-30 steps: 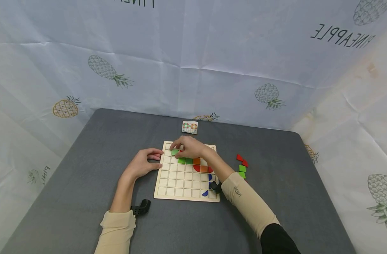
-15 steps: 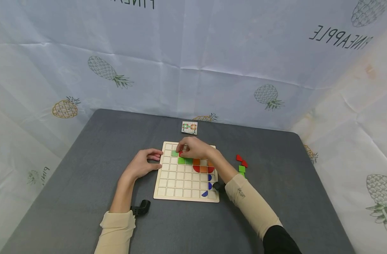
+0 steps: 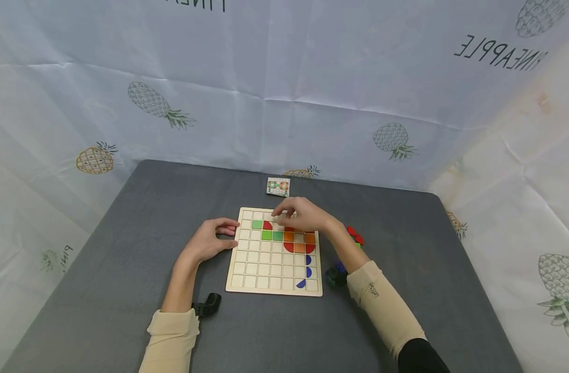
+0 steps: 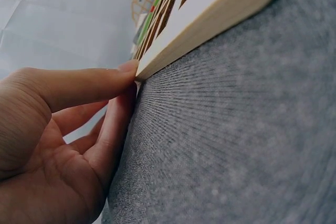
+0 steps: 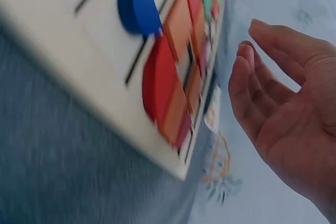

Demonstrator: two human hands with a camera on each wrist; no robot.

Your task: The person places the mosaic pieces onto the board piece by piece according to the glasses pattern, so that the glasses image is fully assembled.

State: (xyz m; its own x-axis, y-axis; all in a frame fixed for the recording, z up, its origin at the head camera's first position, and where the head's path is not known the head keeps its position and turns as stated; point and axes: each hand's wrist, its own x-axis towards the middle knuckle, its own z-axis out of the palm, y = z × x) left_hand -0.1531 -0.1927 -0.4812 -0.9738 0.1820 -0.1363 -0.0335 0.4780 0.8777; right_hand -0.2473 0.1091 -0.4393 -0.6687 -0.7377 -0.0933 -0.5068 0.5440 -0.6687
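Observation:
A wooden grid board (image 3: 252,282) lies on the table. My left hand (image 3: 205,241) touches its left edge with thumb and fingertips; in the left wrist view the thumb (image 4: 94,83) meets the board's edge (image 4: 194,43). Above the board's upper right part hovers my right hand (image 3: 305,215), thumb and fingers apart with nothing between them. Near the upper left sit a green square (image 3: 257,224) and a red quarter-circle piece (image 3: 268,226), with more green squares (image 3: 266,235) below. Orange squares (image 3: 299,248) and red curved pieces (image 3: 288,247) sit at right, above blue half-circles (image 3: 308,260).
Loose red pieces (image 3: 352,231) and a green piece (image 3: 357,245) lie right of the board, partly behind my right forearm. A blue piece (image 3: 341,267) shows by the wrist camera (image 3: 336,276). A pattern card (image 3: 278,186) lies behind the board, near the printed curtain (image 3: 247,134).
My right hand has let go of the red quarter-circle piece, which now shows beside the green square, and has moved right and up. My left hand has stayed at the board's edge.

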